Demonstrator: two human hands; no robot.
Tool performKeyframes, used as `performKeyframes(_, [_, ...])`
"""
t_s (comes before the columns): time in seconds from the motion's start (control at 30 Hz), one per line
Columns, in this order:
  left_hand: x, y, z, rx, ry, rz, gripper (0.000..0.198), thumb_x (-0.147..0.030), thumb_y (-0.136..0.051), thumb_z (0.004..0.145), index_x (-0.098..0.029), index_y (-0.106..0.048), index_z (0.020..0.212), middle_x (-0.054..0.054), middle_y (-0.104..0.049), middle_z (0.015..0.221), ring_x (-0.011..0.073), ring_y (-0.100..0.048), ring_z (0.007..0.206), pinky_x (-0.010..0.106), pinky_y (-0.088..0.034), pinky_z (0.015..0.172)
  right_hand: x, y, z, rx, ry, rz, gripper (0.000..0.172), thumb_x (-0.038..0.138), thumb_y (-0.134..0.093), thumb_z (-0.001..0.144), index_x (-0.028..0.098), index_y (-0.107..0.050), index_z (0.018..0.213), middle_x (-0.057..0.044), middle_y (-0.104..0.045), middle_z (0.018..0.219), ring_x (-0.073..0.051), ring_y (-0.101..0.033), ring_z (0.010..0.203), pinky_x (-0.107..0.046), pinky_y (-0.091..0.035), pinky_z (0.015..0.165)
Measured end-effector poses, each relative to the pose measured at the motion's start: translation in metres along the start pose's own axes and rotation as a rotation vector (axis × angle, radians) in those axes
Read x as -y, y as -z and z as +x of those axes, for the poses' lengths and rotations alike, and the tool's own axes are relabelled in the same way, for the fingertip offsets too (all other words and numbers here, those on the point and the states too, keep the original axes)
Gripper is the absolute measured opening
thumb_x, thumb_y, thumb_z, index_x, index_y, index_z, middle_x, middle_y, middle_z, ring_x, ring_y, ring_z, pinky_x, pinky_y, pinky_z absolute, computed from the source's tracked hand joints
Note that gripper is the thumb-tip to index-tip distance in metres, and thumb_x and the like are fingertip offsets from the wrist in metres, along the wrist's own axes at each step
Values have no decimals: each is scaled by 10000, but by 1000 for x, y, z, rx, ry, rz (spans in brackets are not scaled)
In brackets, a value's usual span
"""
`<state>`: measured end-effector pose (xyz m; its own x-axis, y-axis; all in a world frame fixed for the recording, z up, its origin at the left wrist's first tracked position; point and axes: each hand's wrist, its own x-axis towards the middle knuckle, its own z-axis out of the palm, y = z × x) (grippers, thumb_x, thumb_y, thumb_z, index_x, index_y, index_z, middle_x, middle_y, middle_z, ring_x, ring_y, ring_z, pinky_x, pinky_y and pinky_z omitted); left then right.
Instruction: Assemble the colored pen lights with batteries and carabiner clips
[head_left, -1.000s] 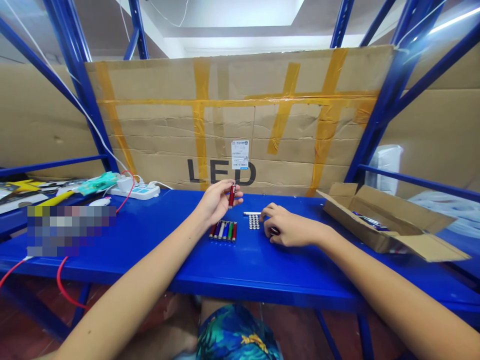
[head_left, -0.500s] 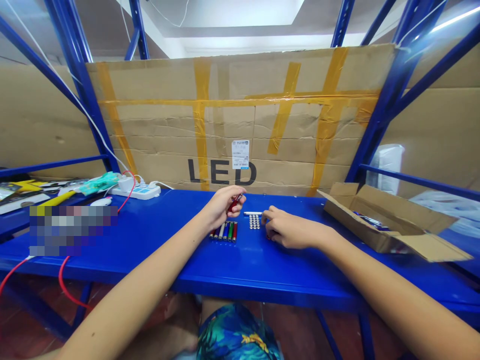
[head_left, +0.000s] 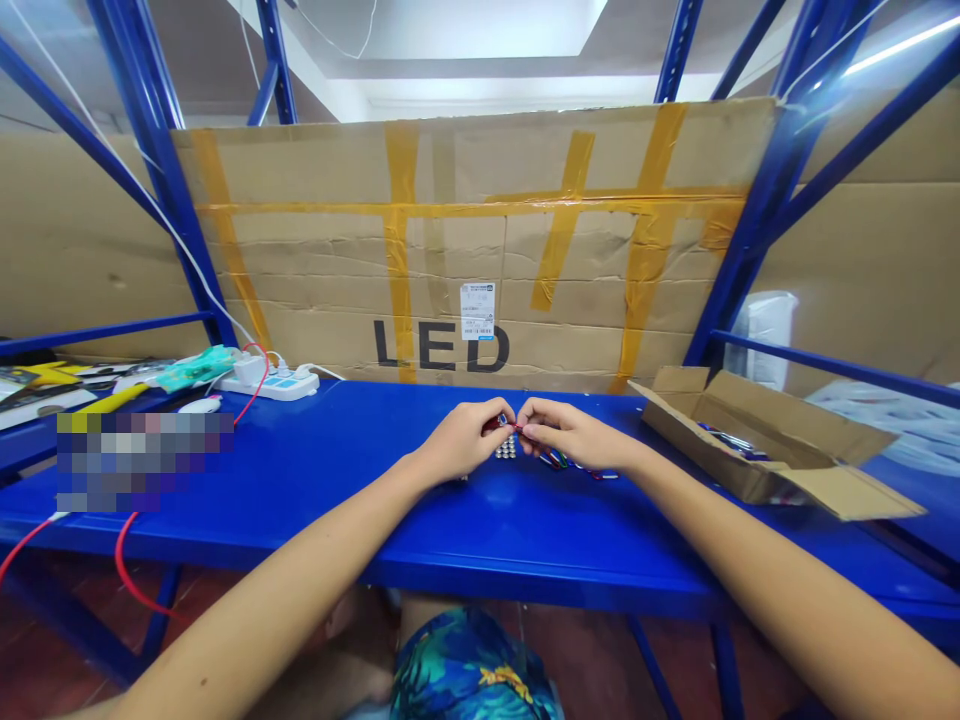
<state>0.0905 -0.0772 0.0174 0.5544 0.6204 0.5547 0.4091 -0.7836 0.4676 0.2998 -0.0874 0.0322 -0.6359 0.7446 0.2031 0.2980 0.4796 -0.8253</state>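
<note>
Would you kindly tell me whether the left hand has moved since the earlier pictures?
Yes: judged against the printed LED lettering, the left hand has moved rightward and lower in the view.

Two hands, one open box, one power strip — metal discs partly hidden, uncountable.

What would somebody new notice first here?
Probably the huge brown cardboard sheet across the back, with big black printed LED letters low on it. Then the shiny blue flat table in front. Near its middle, a small shiny red tube peeks from the left grip.
</note>
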Motion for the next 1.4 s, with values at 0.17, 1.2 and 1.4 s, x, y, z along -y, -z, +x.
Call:
performKeyframes(0.17, [6, -1, 2, -53, -24, 40, 86, -255, -532, 889, -182, -578, 879, -19, -578, 701, 113, -486, 621, 239, -331, 597, -11, -1, 9, -132, -28, 290, 279, 423, -671, 792, 177, -542, 811, 2, -593, 709, -100, -507, 597, -246, -401, 553])
performKeyframes(1.2, [7, -5, -3, 57, -68, 470, 68, -228, -490, 889, -213, -555, 897, 63, -653, 882, 216, -614, 819, 300, -420, 713, -13, -27, 11, -330, 140, -903, 141, 162, -441, 898, 216, -419, 769, -61, -592, 754, -177, -518, 670, -286, -348, 628])
performKeyframes(1.4, [13, 0, 0, -44, 76, 410, 125, -295, -547, 884, -237, -635, 949, 45, -695, 915, 215, -630, 842, 292, -434, 695, -11, -19, 12, -381, 121, -753, 101, 183, -418, 928, 199, -487, 855, -69, -643, 813, -179, -571, 705, -278, -382, 653])
